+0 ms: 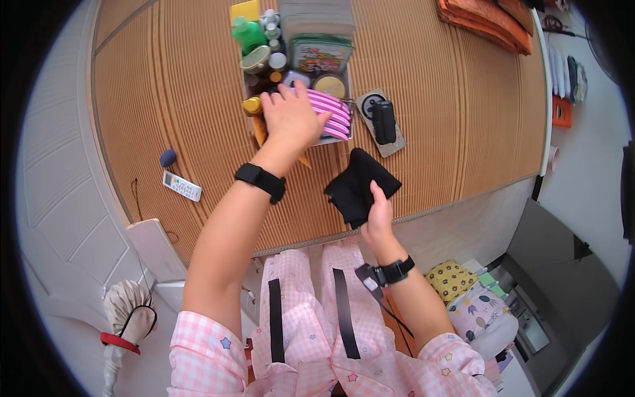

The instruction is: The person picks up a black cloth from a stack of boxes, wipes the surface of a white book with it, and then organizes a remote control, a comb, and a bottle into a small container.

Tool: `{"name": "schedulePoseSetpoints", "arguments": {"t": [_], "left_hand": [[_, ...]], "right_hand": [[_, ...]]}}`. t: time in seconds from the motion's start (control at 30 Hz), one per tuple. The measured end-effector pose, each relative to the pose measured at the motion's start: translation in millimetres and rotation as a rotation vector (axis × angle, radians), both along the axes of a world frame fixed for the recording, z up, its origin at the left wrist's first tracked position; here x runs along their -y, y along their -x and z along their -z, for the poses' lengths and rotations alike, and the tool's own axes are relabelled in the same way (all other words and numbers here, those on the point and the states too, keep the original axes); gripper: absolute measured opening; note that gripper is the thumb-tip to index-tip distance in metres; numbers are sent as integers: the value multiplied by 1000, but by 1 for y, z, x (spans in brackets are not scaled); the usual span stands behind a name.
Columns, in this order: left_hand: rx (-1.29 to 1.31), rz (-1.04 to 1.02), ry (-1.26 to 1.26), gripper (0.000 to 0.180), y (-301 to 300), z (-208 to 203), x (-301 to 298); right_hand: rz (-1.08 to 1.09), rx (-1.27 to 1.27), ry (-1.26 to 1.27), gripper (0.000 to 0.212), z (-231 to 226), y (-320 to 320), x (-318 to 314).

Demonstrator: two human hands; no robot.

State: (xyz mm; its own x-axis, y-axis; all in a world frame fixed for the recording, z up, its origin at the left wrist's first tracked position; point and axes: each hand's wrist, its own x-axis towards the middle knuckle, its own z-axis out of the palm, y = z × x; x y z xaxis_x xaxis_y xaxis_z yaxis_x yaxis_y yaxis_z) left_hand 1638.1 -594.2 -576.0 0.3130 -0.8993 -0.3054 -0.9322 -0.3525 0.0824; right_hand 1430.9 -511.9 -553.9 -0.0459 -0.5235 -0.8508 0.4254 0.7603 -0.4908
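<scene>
My left hand (pixel 291 119) reaches into a storage box (pixel 351 76) packed with bottles and packets, its fingers spread. The hand rests over a pink-and-white striped item (pixel 331 109), and what lies beneath the palm is hidden. Beside the fingers is a bottle with a yellow cap (pixel 253 106). My right hand (pixel 379 221) is closed on a folded black cloth (pixel 360 185), thumb on top, near the front edge of the mat-covered surface. Above the cloth lies a phone (pixel 395 142) with a black object (pixel 382 121) on it.
The box also holds a green bottle (pixel 248 36), a round-lidded jar (pixel 255 59) and a green-edged packet (pixel 321 53). A white remote control (pixel 182 186) and a small dark blue object (pixel 168 157) lie at left. Folded orange fabric (pixel 489 23) sits at the far right.
</scene>
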Motion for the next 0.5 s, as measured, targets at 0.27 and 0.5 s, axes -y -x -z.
{"name": "schedulePoseSetpoints", "arguments": {"t": [0.27, 0.5], "left_hand": [[-146, -157, -164, 95, 0, -30, 25], [-749, -502, -284, 46, -19, -58, 25]], "right_hand": [[13, 123, 30, 29, 26, -3, 44], [-149, 140, 52, 33, 51, 14, 44]]}}
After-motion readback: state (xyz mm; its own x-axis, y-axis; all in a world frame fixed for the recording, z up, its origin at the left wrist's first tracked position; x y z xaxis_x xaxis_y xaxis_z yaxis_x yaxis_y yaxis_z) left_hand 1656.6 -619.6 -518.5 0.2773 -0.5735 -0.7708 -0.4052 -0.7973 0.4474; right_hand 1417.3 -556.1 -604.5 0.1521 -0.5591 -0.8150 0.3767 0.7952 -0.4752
